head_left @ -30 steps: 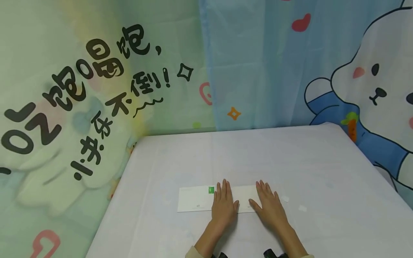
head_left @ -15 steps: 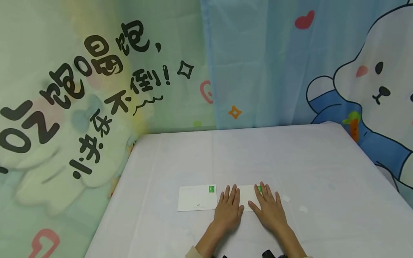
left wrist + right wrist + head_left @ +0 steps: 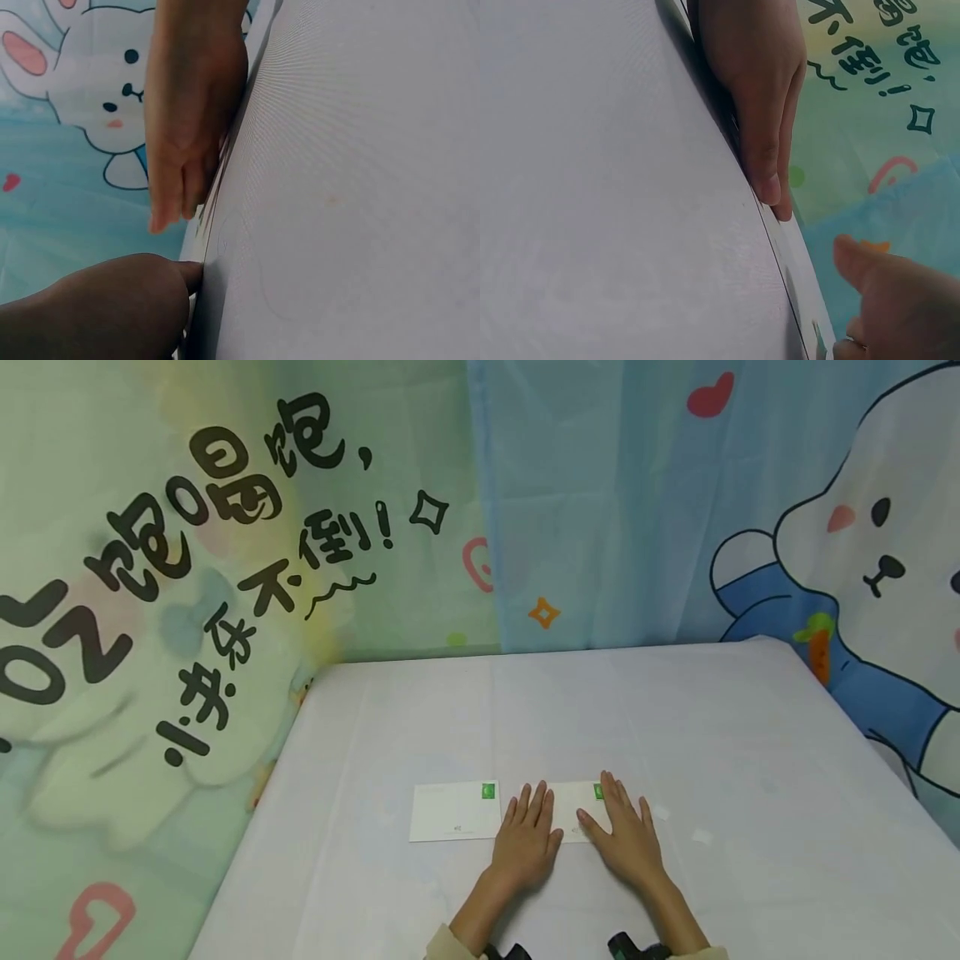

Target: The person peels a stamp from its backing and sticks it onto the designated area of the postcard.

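Two white postcards lie flat side by side in the head view, each with a small green stamp-like square in its top right corner. The left postcard (image 3: 450, 814) shows almost whole. On the right postcard (image 3: 572, 795), the left part is hidden by my left hand (image 3: 527, 839) and the right part by my right hand (image 3: 628, 839). Both hands lie palm down with fingers straight, pointing away from me. The left thumb (image 3: 191, 276) touches the card in the left wrist view. In the right wrist view the right thumb (image 3: 851, 259) appears lifted off the surface.
A white cloth covers the table (image 3: 420, 718). Small pale scraps (image 3: 701, 837) lie to the right of the hands. Printed curtains (image 3: 555, 527) hang behind and left of the table. Black straps with devices (image 3: 633, 946) sit at the wrists.
My left hand has shifted slightly right, baring the left postcard's right edge. The right postcard's green square, hidden a second ago, now shows beside the right index finger. The head view has tilted slightly.
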